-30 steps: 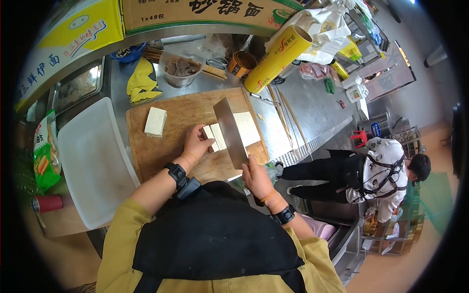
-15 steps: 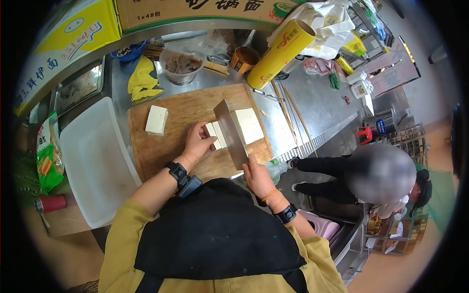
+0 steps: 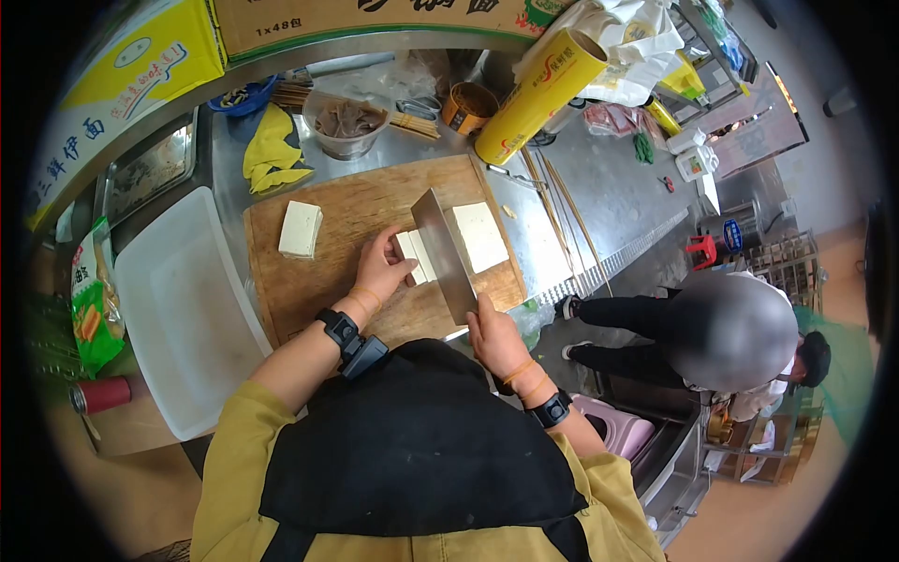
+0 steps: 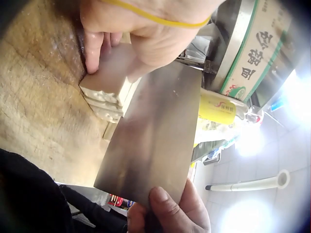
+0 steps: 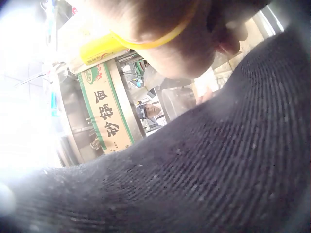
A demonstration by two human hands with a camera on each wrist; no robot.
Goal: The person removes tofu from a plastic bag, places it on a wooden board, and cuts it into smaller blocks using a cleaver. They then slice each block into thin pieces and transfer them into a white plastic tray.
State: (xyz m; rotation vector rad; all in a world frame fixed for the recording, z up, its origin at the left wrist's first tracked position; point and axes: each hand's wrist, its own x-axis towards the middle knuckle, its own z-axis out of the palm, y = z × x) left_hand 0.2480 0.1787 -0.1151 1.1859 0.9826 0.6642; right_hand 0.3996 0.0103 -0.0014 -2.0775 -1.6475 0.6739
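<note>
My left hand (image 3: pixel 381 269) holds a small stack of white tofu slices (image 3: pixel 414 258) on the wooden cutting board (image 3: pixel 356 211), thumb and fingers at either side. In the left wrist view the fingers curl over the tofu slices (image 4: pixel 104 92) beside the blade. My right hand (image 3: pixel 496 339) grips the handle end of a wide cleaver (image 3: pixel 444 258), its blade standing tilted between the slices and a larger tofu block (image 3: pixel 479 237). A separate tofu piece (image 3: pixel 301 230) lies on the board's left. Dark cloth covers much of the right wrist view.
A white plastic tray (image 3: pixel 187 309) lies left of the board. Behind the board are a yellow glove (image 3: pixel 272 155), a tub of dark food (image 3: pixel 346 126) and a yellow film roll (image 3: pixel 541 96). Long sticks (image 3: pixel 567 215) lie to the right. Another person (image 3: pixel 627 342) stands beyond the counter.
The slices in my left hand sit closer together, with a wider gap between them and the larger block. The cleaver stays beside them. The other person's upper body has shifted.
</note>
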